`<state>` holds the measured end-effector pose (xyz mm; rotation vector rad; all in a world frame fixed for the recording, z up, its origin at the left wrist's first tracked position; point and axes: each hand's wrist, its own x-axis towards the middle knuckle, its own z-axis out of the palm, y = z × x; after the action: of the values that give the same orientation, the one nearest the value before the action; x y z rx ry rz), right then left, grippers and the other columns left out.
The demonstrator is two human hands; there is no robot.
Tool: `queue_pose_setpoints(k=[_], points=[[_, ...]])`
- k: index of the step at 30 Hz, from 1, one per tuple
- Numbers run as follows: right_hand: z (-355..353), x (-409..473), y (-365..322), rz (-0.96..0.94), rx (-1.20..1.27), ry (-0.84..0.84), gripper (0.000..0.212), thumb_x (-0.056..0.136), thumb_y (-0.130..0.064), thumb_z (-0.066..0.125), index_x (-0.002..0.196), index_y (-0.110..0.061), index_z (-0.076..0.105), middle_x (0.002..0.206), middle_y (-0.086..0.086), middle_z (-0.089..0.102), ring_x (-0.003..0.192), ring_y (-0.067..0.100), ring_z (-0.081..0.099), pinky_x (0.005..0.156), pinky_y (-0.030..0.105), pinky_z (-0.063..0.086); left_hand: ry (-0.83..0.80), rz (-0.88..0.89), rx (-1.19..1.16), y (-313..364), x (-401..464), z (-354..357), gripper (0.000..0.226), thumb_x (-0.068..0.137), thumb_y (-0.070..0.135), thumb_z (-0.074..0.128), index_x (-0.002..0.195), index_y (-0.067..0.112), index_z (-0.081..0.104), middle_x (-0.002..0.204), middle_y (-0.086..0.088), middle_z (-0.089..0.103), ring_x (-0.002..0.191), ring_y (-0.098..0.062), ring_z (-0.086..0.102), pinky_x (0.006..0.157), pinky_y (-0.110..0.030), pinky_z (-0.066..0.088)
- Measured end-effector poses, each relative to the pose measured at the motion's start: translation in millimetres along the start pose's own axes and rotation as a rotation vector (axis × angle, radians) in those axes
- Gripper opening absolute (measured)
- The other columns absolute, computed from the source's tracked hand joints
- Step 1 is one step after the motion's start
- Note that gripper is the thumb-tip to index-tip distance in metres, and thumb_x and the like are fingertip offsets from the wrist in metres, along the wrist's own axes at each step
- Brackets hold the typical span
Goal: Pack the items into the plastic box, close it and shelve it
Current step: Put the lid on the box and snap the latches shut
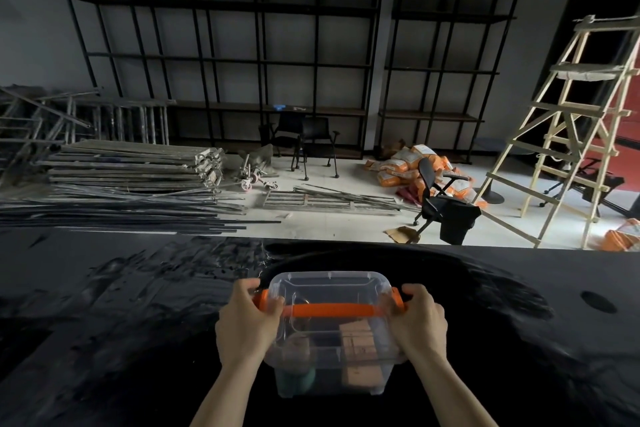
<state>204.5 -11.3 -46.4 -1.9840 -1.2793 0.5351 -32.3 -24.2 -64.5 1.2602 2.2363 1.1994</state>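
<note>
A clear plastic box (329, 288) with its lid on and an orange handle (329, 310) sits on the black table (104, 322) in front of me. Inside it I see a brown cardboard packet (358, 340) on the right and a dark green roll (298, 380) at the lower left. My left hand (244, 321) grips the box's left side over the orange latch (261, 298). My right hand (417, 319) grips the right side over the other orange latch (398, 300).
Tall black metal shelving (225, 45) lines the far wall. On the floor beyond the table lie stacked metal bars (131, 170), orange sacks (408, 166), office chairs (440, 204) and a wooden ladder (571, 135) at the right.
</note>
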Motion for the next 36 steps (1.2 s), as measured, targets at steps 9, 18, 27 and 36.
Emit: queue_pose_setpoints(k=[9,18,27,36], points=[[-8,-8,-10,-0.174,-0.171,0.016,0.028,0.099,-0.033,0.055,0.114,-0.014,0.069,0.093,0.01,0.07,0.094,0.035,0.067,0.065,0.032,0.038,0.073,0.168,0.059,-1,-1,4,0.034,0.083,0.047,0.069,0.1,0.037,0.041,0.08,0.013,0.072,0.074,-0.011,0.067,0.063,-0.027,0.044],[-3,-3,-9,-0.236,-0.266,0.05,0.026,0.102,-0.036,0.05,0.108,-0.017,0.066,0.072,-0.005,0.052,0.061,0.015,0.045,0.053,0.03,0.036,0.073,0.214,0.089,4,-7,2,0.035,0.083,0.042,0.071,0.097,0.035,0.039,0.078,0.013,0.069,0.069,-0.01,0.065,0.06,-0.025,0.041],[11,8,3,-0.077,0.137,-0.197,0.071,0.094,-0.062,0.047,0.154,-0.029,0.03,0.133,0.011,0.064,0.117,0.031,0.063,0.092,0.039,0.05,-0.258,-0.074,-0.462,7,-11,4,0.067,0.087,0.052,0.062,0.143,0.025,0.038,0.125,0.006,0.061,0.114,-0.021,0.058,0.098,-0.043,0.045],[21,22,18,0.087,0.508,-0.462,0.071,0.092,-0.042,0.067,0.153,-0.043,0.03,0.148,0.008,0.051,0.126,0.033,0.06,0.101,0.056,0.052,-0.428,-0.11,-0.636,8,-12,8,0.065,0.09,0.033,0.067,0.148,0.028,0.038,0.118,0.012,0.053,0.101,-0.009,0.054,0.067,-0.02,0.04]])
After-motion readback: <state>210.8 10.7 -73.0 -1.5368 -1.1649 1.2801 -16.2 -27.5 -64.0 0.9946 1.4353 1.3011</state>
